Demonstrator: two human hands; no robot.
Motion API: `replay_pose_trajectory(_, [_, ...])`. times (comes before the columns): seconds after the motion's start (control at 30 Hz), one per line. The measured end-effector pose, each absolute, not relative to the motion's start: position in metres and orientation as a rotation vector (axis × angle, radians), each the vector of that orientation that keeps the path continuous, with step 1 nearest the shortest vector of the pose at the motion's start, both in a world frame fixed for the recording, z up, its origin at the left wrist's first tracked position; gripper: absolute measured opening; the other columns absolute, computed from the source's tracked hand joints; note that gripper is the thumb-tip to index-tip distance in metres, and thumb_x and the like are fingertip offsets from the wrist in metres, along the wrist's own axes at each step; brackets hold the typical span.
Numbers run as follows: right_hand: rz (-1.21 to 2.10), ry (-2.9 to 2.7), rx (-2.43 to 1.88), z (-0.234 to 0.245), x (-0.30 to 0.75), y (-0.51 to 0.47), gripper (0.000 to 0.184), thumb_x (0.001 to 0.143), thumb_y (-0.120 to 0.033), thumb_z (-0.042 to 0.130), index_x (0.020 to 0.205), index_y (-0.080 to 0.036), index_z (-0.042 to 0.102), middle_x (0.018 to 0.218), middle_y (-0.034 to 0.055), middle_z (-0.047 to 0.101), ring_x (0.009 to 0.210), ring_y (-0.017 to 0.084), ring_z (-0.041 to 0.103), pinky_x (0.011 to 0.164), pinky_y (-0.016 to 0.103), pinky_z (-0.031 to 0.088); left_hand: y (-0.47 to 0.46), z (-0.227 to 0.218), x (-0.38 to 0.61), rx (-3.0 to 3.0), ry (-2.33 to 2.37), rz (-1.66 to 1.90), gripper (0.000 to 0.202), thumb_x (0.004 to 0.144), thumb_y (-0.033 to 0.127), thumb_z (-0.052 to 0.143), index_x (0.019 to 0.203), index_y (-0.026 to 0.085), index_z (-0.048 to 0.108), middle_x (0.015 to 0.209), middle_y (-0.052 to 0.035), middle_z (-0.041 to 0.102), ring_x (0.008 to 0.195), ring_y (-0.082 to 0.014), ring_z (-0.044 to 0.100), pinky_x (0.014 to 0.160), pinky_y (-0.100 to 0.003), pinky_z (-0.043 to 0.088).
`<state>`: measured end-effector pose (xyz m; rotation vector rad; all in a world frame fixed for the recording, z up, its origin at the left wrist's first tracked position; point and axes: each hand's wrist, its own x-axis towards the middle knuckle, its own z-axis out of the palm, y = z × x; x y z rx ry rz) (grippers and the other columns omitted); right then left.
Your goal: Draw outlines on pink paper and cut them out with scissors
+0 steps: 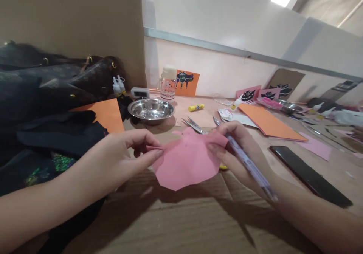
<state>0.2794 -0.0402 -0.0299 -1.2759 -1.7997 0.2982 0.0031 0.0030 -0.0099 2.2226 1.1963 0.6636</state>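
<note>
A cut piece of pink paper [184, 167] is held up above the brown cardboard between both hands. My left hand [127, 154] pinches its left edge between thumb and fingers. On the other side, my right hand [235, 148] grips the paper's right edge and also holds a pen [249, 165] with a clear purplish barrel, slanting down to the right. Just behind the paper lie scissors [194, 124], blades pointing away to the left; a bit of yellow handle shows below the paper, and the rest is hidden.
A steel bowl [151, 109] stands behind my left hand, near a glue stick [196, 107] and a bottle [168, 84]. Orange sheets [269, 121] and a black phone [310, 175] lie at right. Dark bags [62, 76] and dark cloth fill the left side. A wall closes the back.
</note>
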Motion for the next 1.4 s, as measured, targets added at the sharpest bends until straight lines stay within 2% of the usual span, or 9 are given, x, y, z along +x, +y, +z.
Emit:
replay_pose_trajectory(0.1, [0.214,-1.849,-1.306,-0.03,0.282,-0.034,0.014,0.092,-0.035,0.066,0.101,-0.025,0.062,0.089,0.0037,0.065,0.074,0.018,0.059,0.062,0.028,0.047,0.006,-0.022,0.009,2.113,1.2,0.506,0.02,0.087,0.039,0.061,0.08,0.022,0.068,0.067,0.0029,0.07,0.061,-0.0141,0.062,0.053,-0.022,0.044])
replay_pose_trajectory(0.17, [0.169,-1.833,-1.23,-0.027,0.28,-0.034,0.017,0.098,-0.037,0.055,0.101,-0.025,0.066,0.088,0.0038,0.064,0.077,0.017,0.059,0.068,0.03,0.047,0.009,-0.03,0.011,2.098,1.179,0.462,0.018,0.087,0.036,0.06,0.078,0.022,0.067,0.067,0.0029,0.07,0.062,-0.0144,0.063,0.056,-0.023,0.045])
replay_pose_trajectory(0.27, [0.314,-1.933,-1.046,-0.026,0.266,-0.042,0.027,0.101,-0.024,0.045,0.098,-0.023,0.071,0.08,0.0018,0.064,0.074,0.014,0.06,0.071,0.029,0.047,0.013,-0.039,0.012,2.147,1.175,0.436,0.018,0.086,0.037,0.06,0.078,0.022,0.068,0.071,0.0022,0.073,0.065,-0.0158,0.065,0.057,-0.025,0.044])
replay_pose_trajectory(0.33, [0.499,-2.022,-1.043,-0.03,0.252,-0.047,0.019,0.092,-0.011,0.053,0.096,-0.022,0.068,0.077,-0.0003,0.064,0.068,0.012,0.06,0.063,0.025,0.047,0.015,-0.043,0.012,2.158,1.165,0.421,0.019,0.086,0.039,0.06,0.08,0.023,0.068,0.074,0.0021,0.074,0.067,-0.0164,0.065,0.058,-0.025,0.044])
replay_pose_trajectory(0.4, [0.619,-1.996,-1.095,-0.04,0.238,-0.048,0.016,0.082,-0.009,0.063,0.088,-0.022,0.058,0.077,-0.0025,0.063,0.065,0.01,0.058,0.058,0.022,0.046,0.015,-0.045,0.012,2.153,1.16,0.406,0.02,0.086,0.041,0.06,0.082,0.024,0.069,0.076,0.0022,0.074,0.068,-0.0173,0.066,0.06,-0.026,0.045])
replay_pose_trajectory(0.6, [0.794,-1.94,-1.106,-0.071,0.226,-0.037,0.029,0.079,-0.009,0.066,0.068,-0.021,0.042,0.059,-0.0087,0.046,0.05,0.004,0.04,0.046,0.016,0.032,0.014,-0.049,0.012,2.194,1.164,0.363,0.018,0.084,0.04,0.06,0.081,0.026,0.069,0.074,0.0025,0.073,0.065,-0.0183,0.065,0.057,-0.028,0.043])
replay_pose_trajectory(0.77, [0.848,-1.916,-1.222,-0.067,0.226,-0.036,0.028,0.082,-0.014,0.066,0.067,-0.021,0.043,0.057,-0.0078,0.046,0.048,0.005,0.039,0.043,0.017,0.028,0.016,-0.053,0.009,2.212,1.15,0.362,0.018,0.084,0.044,0.06,0.086,0.029,0.07,0.078,0.0029,0.073,0.066,-0.0186,0.065,0.056,-0.028,0.043])
replay_pose_trajectory(1.2, [0.859,-1.954,-1.198,-0.066,0.228,-0.036,0.03,0.086,-0.019,0.065,0.069,-0.021,0.041,0.056,-0.0085,0.043,0.047,0.005,0.037,0.044,0.017,0.028,0.015,-0.056,0.01,2.22,1.154,0.397,0.017,0.083,0.042,0.06,0.081,0.028,0.07,0.075,0.0034,0.073,0.063,-0.0176,0.064,0.054,-0.026,0.042])
replay_pose_trajectory(1.4, [0.811,-1.978,-1.231,-0.07,0.228,-0.036,0.029,0.085,-0.014,0.065,0.07,-0.021,0.042,0.058,-0.0086,0.047,0.049,0.005,0.04,0.045,0.016,0.03,0.015,-0.053,0.012,2.223,1.171,0.382,0.017,0.083,0.041,0.059,0.083,0.029,0.071,0.076,0.0035,0.073,0.064,-0.018,0.065,0.055,-0.026,0.043])
